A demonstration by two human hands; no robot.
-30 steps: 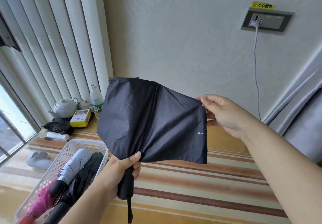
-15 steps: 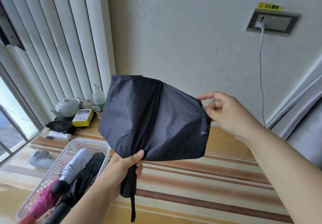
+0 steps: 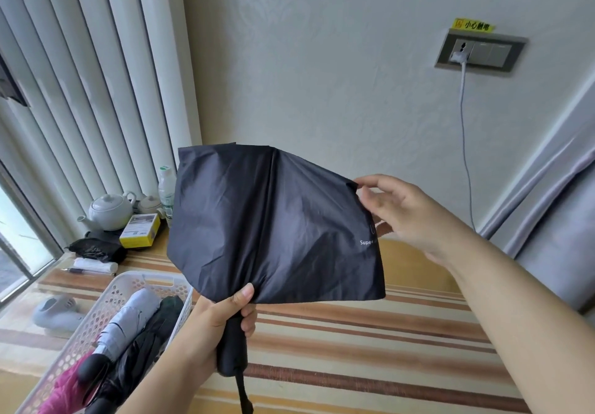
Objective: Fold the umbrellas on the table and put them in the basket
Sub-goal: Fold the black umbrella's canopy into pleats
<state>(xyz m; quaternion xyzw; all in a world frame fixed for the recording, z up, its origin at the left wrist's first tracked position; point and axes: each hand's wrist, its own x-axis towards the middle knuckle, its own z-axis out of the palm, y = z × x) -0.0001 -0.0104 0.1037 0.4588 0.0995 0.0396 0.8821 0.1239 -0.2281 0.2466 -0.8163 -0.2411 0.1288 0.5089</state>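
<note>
A black umbrella is held up in front of me over the striped table, its canopy loose and spread. My left hand grips its black handle from below, thumb pressed on the cloth. My right hand pinches the canopy's right edge near the white lettering. The white perforated basket stands at the lower left and holds folded umbrellas: a light grey one, a black one and a pink one.
A white teapot, a yellow box, a water bottle, a black pouch and a pen sit at the table's far left corner. A white object lies left of the basket. A cable hangs from a wall socket.
The view has shifted slightly. My right hand's fingers have loosened and slid on the canopy's edge. My left hand still grips the handle in the same place.
</note>
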